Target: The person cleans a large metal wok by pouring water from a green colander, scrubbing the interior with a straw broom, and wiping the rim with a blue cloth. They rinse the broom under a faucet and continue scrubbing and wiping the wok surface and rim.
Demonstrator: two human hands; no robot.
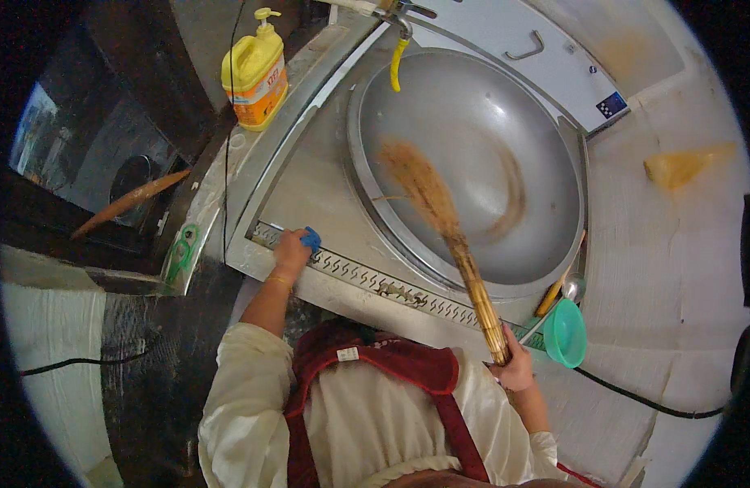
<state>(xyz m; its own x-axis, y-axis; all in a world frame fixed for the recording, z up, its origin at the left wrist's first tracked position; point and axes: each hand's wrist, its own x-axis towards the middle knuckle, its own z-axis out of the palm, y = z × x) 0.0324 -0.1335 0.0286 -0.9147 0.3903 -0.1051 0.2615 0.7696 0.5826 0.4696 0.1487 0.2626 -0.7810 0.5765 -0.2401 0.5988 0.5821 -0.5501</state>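
My right hand (515, 365) grips the handle end of a straw whisk broom (463, 256) near the front right of the steel counter. The bristles reach over a large round metal wok (411, 232); whether they touch its surface I cannot tell. A brownish curved streak marks the wok's inside. My left hand (292, 249) has its fingers around a small blue cloth or scrubber (311, 239). It rests at the left end of the slotted drain strip (350, 270), where bits of food scrap (402, 293) lie farther along.
A tap with a yellow hose end (398, 67) hangs over the wok's back rim. A yellow pump bottle (256, 79) stands on the left ledge. At right are a green plastic bowl (565, 333), a metal ladle (573, 287) and a tiled wall (637, 256).
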